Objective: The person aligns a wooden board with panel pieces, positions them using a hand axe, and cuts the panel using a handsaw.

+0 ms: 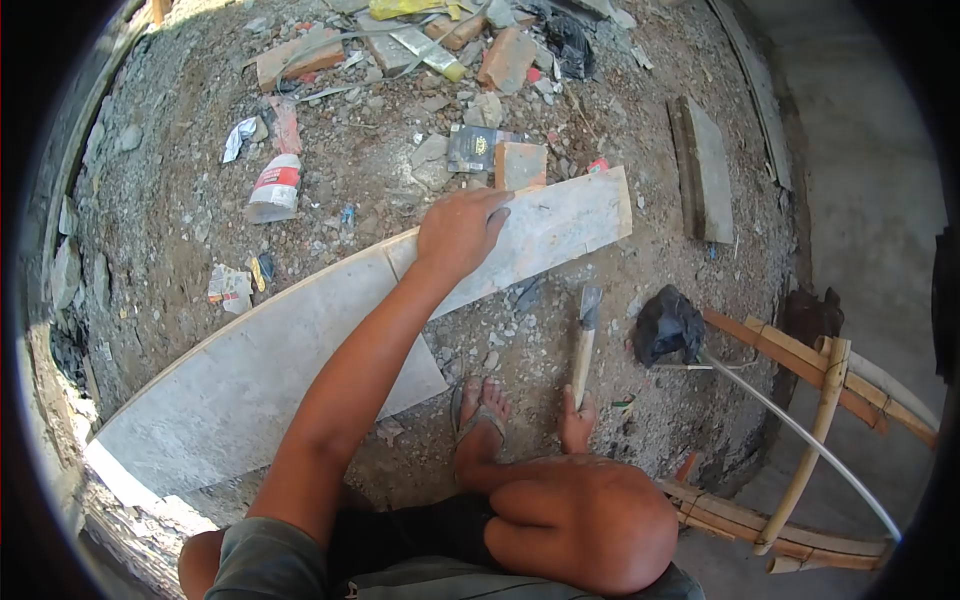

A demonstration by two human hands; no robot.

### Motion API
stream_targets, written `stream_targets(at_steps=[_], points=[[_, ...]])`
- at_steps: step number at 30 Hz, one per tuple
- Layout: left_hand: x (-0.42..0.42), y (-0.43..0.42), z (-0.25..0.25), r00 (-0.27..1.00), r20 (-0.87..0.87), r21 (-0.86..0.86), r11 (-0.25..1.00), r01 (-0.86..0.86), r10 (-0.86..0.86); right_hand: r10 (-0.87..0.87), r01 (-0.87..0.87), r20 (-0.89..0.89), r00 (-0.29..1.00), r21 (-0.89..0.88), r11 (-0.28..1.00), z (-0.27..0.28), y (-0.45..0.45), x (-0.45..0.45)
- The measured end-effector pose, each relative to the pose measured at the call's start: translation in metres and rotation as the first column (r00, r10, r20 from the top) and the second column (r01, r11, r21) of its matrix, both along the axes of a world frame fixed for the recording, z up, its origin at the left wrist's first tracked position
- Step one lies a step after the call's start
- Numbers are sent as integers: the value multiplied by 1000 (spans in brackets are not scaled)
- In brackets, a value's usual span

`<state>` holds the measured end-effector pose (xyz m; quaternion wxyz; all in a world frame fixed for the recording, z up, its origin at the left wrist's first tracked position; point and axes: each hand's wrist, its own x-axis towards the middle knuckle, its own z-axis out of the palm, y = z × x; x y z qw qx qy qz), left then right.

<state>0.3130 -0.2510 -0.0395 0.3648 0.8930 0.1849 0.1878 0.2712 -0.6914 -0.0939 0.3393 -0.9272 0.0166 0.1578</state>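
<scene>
My left hand [459, 232] grips the far edge of a long grey plywood board [250, 365], the fingers at that edge and the thumb on the upper face. A narrower board section [560, 222] extends to the right of the hand; a dark seam lies just left of my wrist. Whether these are two separate pieces I cannot tell. In my right hand [577, 425], low beside my bent knee, is the wooden handle of a hammer [584, 355]. Its metal head points away from me, over the dirt and apart from the board.
Beyond the board lie a brick [521, 165], a dark box [472, 148], a red-and-white cup [274, 188] and rubble. On the right are a plank [703, 170], a black plastic bag [668, 325], a pale pipe [800, 430] and a bamboo frame [815, 440] near the concrete wall [870, 190].
</scene>
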Motion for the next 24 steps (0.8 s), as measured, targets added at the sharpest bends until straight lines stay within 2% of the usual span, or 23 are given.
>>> stream_targets(at_steps=[1, 2, 3, 5, 7, 9, 10, 12, 13, 14, 15, 17, 19, 20, 21, 23, 24], points=[[0, -1, 3, 998, -64, -56, 998, -32, 29, -101, 128, -139, 985, 204, 970, -2, 4, -3], [0, -2, 5, 990, -133, -111, 992, -65, 50, -101, 127, -138, 985, 197, 972, -2, 4, -3], [1, -3, 5, 989, -139, -119, 991, -59, 43, -57, 93, -148, 987, 245, 965, 9, 19, -3], [4, -3, 7, 962, -259, -115, 986, -121, 88, 23, 35, -162, 987, 349, 937, 29, 58, 5], [4, -3, 7, 969, -231, -110, 987, -114, 86, 118, -109, 3, 993, 400, 910, 32, 80, 25], [5, -6, 8, 975, -203, -107, 988, -116, 93, 145, -72, -153, 978, 403, 912, 62, 119, 46], [5, -5, 8, 968, -234, -110, 987, -119, 91, 141, -68, -156, 978, 402, 913, 71, 129, 53], [5, -3, 7, 957, -277, -111, 986, -125, 91, 235, -152, -59, 970, 606, 781, 84, 147, 63], [5, -3, 6, 960, -263, -108, 986, -129, 97, 232, -144, -70, 970, 604, 784, 93, 158, 66], [6, -4, 5, 965, -244, -106, 986, -131, 102, 275, -294, 134, 952, 650, 701, 102, 170, 69], [7, -5, 8, 965, -245, -109, 986, -127, 97, 293, -448, 340, 894, 656, 607, 106, 176, 71], [7, -4, 13, 939, -330, -112, 983, -143, 99, 256, -474, 410, 875, 621, 624, 82, 176, 71], [6, -2, 12, 943, -318, -126, 982, -142, 95, 222, -498, 479, 849, 586, 639, 53, 168, 70], [6, -2, 12, 948, -307, -139, 981, -137, 89, 323, -390, 225, 919, 407, 826, 38, 161, 69], [7, 0, 14, 948, -304, -141, 980, -138, 89, 328, -316, -56, 943, 159, 935, 37, 162, 69], [8, 0, 17, 923, -375, -174, 973, -154, 79, 313, -300, -102, 944, 125, 946, 35, 160, 74], [10, 0, 18, 924, -375, -176, 973, -148, 72, 271, -255, -64, 961, 184, 949, 40, 161, 77]])
